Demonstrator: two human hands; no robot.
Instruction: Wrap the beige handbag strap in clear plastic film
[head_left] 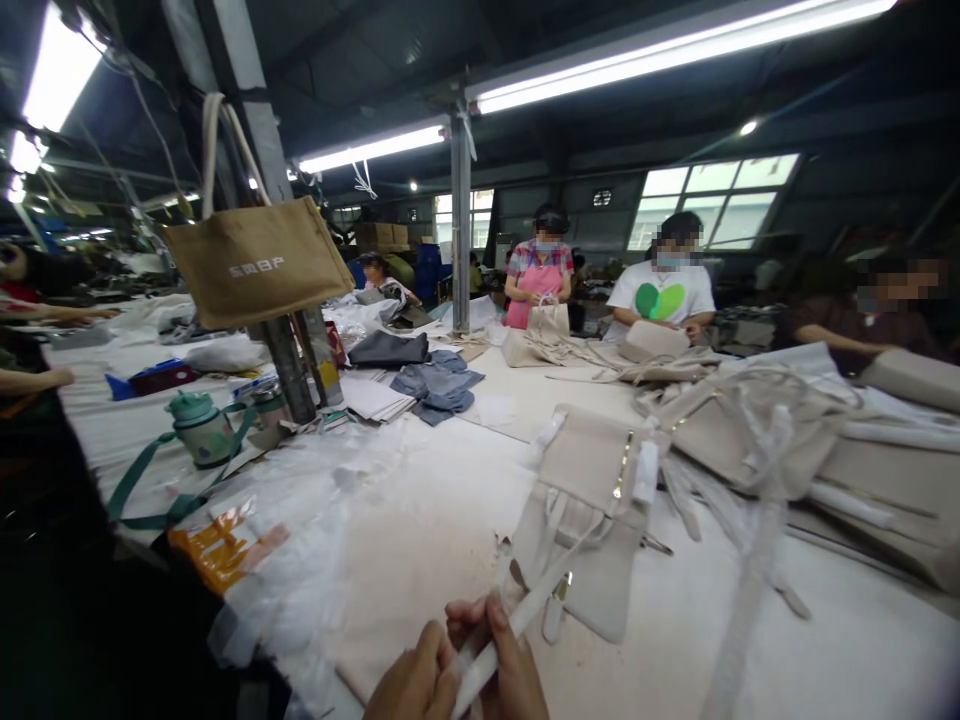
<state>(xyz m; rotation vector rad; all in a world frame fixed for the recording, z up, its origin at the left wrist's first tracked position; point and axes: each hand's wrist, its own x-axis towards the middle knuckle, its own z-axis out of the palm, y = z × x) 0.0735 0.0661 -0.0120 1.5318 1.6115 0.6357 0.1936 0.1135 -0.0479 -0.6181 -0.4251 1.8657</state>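
Observation:
A beige bag (pixel 585 460) lies on the table in front of me, its flap and gold zip facing up. From it a pale strap (pixel 536 598), partly covered in white wrapping, runs down towards me. My right hand (pixel 514 665) pinches this strap between thumb and fingers. Close beside it, my left hand (pixel 420 672) has its fingers closed on the strap's lower part. A small beige tag with a metal clip (pixel 555 612) hangs by the bag's lower edge, just beyond my right hand.
More beige bags (pixel 757 430) are heaped on the right. Clear plastic bags (pixel 300 570), a green bottle (pixel 199 430) and grey cloth (pixel 435 385) lie left. A brown tote bag (pixel 259 262) hangs on a post. Several people work across the table (pixel 405 520).

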